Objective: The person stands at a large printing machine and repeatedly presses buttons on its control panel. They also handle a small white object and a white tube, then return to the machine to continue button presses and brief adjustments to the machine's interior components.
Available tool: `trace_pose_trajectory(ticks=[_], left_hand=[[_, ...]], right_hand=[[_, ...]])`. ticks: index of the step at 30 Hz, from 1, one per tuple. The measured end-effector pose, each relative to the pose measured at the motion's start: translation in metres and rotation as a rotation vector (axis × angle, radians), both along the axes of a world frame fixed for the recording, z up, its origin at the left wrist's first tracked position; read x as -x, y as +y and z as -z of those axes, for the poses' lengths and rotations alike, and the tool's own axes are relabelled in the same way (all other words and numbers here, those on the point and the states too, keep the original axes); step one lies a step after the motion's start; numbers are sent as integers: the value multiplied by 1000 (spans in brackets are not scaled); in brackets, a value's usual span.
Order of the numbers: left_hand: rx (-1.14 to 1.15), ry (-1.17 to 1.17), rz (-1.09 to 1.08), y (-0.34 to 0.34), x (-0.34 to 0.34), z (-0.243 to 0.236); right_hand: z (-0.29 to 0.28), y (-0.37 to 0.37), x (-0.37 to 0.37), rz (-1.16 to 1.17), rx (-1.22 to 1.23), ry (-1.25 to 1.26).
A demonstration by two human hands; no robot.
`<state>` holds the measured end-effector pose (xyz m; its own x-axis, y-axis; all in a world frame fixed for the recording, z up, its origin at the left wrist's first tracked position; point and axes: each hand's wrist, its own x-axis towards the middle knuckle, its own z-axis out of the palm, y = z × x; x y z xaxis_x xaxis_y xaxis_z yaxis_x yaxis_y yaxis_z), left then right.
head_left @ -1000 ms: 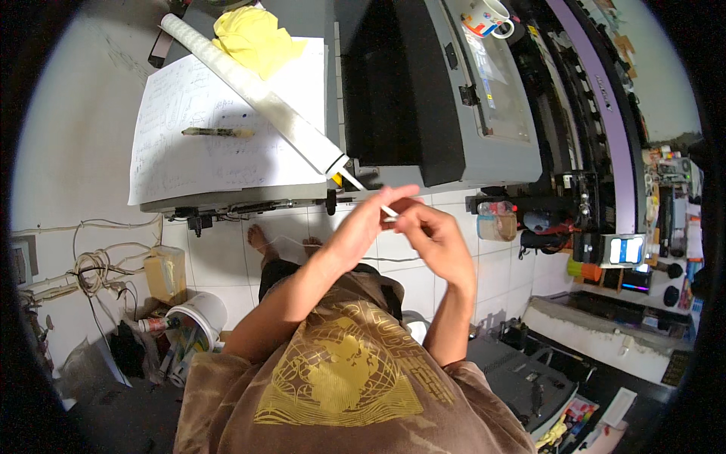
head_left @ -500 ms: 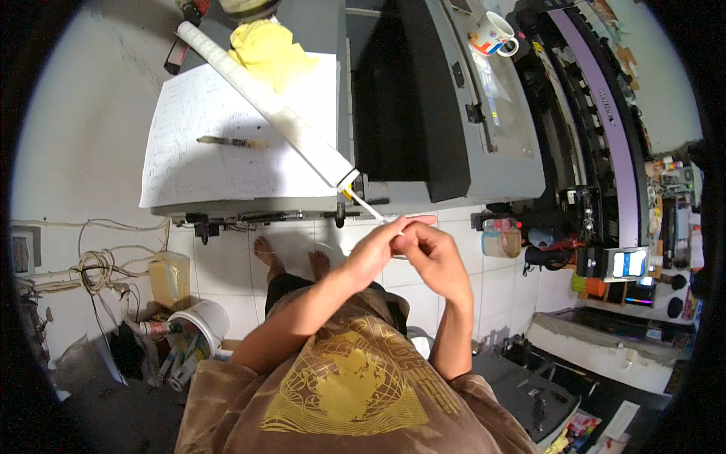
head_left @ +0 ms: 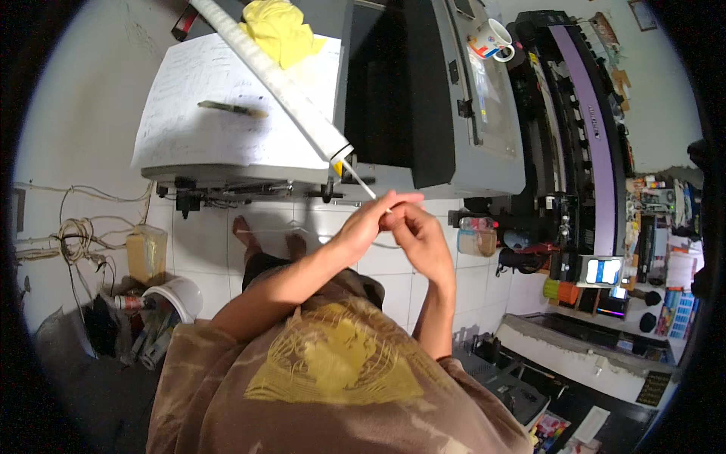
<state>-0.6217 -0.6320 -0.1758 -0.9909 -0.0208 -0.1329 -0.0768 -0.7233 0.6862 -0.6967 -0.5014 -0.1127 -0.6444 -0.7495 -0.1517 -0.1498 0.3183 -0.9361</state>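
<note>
A long white roll [head_left: 276,79] lies slantwise over the sheets of handwritten paper, its near end at the table edge. From that end a thin white strip [head_left: 360,179] runs down to my hands, which meet in front of the table. My left hand [head_left: 363,225] is closed around the strip's lower end, with some of its fingers hidden. Against it, my right hand [head_left: 420,244] has its thumb and fingers pinched together; what sits in that pinch is too small to make out. A brush [head_left: 233,109] rests on the papers [head_left: 178,121] left of the roll.
A yellow cloth [head_left: 280,34] lies beside the roll. To the right stand a grey machine [head_left: 484,163] bearing a mug [head_left: 490,39], and a wide printer [head_left: 597,151] with a lilac panel. A white bucket [head_left: 180,296] and coiled cables [head_left: 79,234] are at the lower left.
The whole view has shifted, so the table, roll and hands sit higher and mostly further left in the picture. Both hands keep together at the strip's end, with little change in their grip.
</note>
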Motion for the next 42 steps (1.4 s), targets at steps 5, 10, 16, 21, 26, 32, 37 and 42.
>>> trace_pose_trajectory(ticks=[5,10,16,21,26,32,37,42], left_hand=[[72,-70,-85,-33,12,1],[166,12,34,-12,3,-1],[22,-85,-231,-30,11,7],[200,-72,-54,-29,2,11],[185,-45,-66,-25,1,10],[173,-179,-47,-50,-27,16],[148,-210,0,-51,-94,29],[16,-247,-124,-45,-139,46]], right_hand=[[-25,30,7,31,-246,-165],[-9,14,4,5,-100,-64],[-19,27,8,45,-121,-72],[-16,17,15,-10,-141,-88],[-10,14,12,-34,-107,-85],[-3,19,23,-61,-173,-85],[27,-55,13,-33,15,153],[23,-118,1,-17,12,461]])
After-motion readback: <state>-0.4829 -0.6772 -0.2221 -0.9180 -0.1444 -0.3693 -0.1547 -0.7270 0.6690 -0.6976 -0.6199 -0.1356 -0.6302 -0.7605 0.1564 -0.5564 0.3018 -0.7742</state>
